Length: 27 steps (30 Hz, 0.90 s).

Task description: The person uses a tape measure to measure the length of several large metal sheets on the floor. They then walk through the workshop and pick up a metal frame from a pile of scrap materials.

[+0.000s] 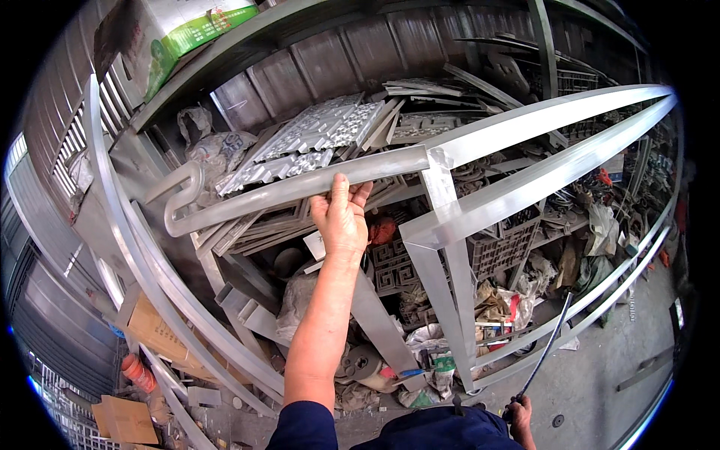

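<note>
I have the left hand (342, 216) pinching one silver rail (262, 200), curled end leftward, long axis rising rightward to the pale frame (517, 127), the right hand (520, 420) gripping one thin rod (551, 345), tip up-right.

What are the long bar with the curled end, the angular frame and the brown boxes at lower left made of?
The curled bar, held in the left hand, looks like bare metal, perhaps steel or aluminium: grey with a satin sheen. The angular frame seems similar metal, brighter, its flat faces catching streaky light. The brown boxes look like matt cardboard: flat-sided, dull tan.
</note>
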### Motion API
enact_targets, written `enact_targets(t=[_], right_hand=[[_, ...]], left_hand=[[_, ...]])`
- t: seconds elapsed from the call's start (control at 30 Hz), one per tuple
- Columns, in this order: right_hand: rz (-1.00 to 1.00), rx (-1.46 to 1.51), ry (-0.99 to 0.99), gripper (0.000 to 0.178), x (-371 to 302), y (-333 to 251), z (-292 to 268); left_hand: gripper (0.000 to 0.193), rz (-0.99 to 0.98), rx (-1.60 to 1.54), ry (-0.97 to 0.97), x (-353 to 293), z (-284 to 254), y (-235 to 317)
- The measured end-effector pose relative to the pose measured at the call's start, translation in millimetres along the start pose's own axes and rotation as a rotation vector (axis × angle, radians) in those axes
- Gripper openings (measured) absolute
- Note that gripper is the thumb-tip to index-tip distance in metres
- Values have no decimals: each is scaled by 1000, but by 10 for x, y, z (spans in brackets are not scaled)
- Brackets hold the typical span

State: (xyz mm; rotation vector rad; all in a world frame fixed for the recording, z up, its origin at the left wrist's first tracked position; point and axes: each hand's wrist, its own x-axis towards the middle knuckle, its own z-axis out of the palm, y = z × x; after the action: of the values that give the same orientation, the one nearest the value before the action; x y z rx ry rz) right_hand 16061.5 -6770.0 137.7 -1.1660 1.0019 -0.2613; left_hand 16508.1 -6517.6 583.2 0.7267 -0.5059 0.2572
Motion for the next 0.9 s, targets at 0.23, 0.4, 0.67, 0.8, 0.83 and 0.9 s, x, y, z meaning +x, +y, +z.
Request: enact_targets(t=[0.23,0.4,0.67,0.8,0.83,0.9], right_hand=[[-4,8,-16,29,-13,-34,-8],[-37,-33,-1,29,14,17,-49],[2,22,-25,29,-78,-87,3],[-2,8,-16,29,-66,-50,-22],[4,7,-11,29,-48,-21,-36],[17,11,-2,30,-21,35,-74]], left_hand=[[18,0,-2,2,-14,2,5],[19,-9,10,-24,-19,-3,16],[18,-6,23,-35,-32,16,43],[19,-7,21,-29,-28,10,38],[19,-8,20,-26,-27,10,31],[19,-7,12,-7,-17,-2,0]])
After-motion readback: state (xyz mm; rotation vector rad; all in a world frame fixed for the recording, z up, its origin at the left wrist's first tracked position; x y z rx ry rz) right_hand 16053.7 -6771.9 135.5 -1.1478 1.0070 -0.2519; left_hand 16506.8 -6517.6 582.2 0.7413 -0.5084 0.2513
